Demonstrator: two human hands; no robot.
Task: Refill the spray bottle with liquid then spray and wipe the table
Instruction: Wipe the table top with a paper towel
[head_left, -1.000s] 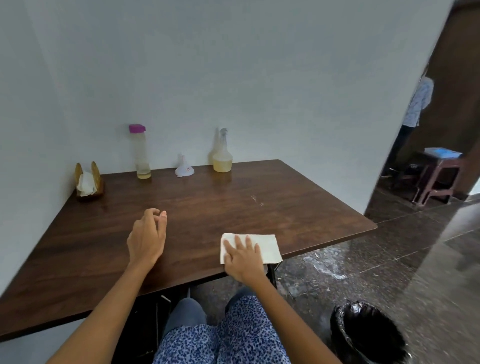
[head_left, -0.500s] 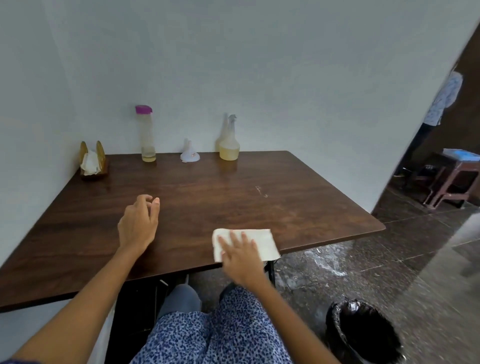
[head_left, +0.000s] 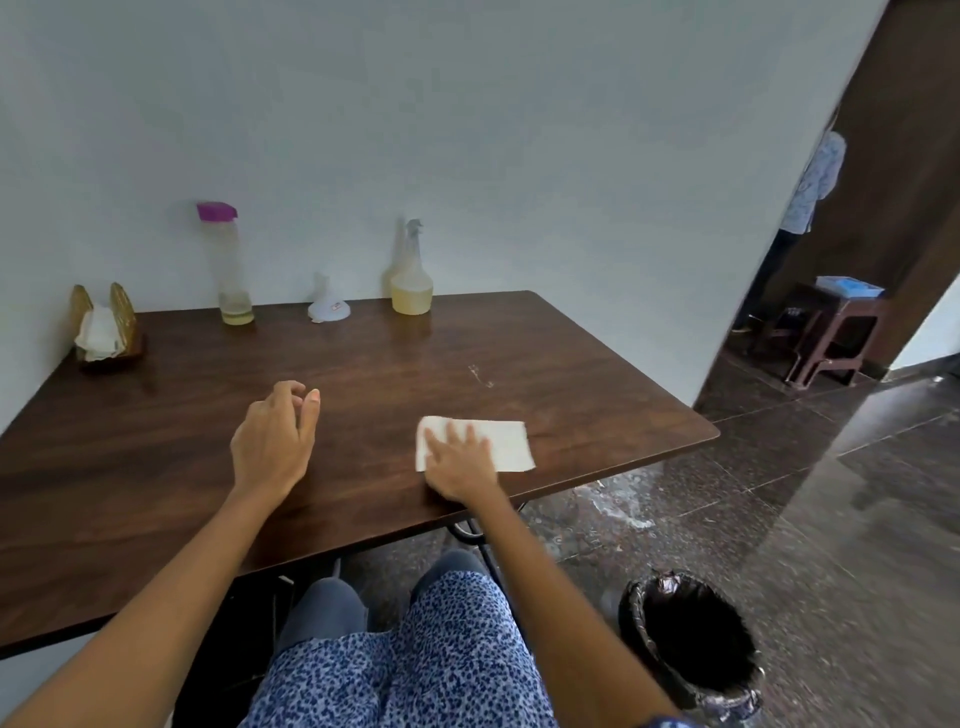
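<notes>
Against a pale wall, a dark wooden table (head_left: 363, 364) carries a spray bottle (head_left: 411, 283) part-filled with yellowish liquid at its far edge, beside a small funnel (head_left: 327, 306) and a purple-capped refill bottle (head_left: 231, 270). A seated person's right hand (head_left: 460, 457) presses flat, fingers spread, on a white cloth (head_left: 506, 444) near the front edge. The left hand (head_left: 275, 441) rests apart, fingers loosely curled, holding nothing.

Bench (head_left: 156, 467) fills left and centre of frame. Along its far edge by wall, left to right: napkin holder (head_left: 106, 325), refill bottle (head_left: 231, 270), funnel (head_left: 327, 306), spray bottle (head_left: 411, 275). Near front edge, centre: left hand (head_left: 272, 441) on bench; right of it, right hand (head_left: 460, 460) flat on cloth (head_left: 509, 444). Bin (head_left: 691, 649) on floor, lower right. Stool (head_left: 831, 332) at right edge.
</notes>
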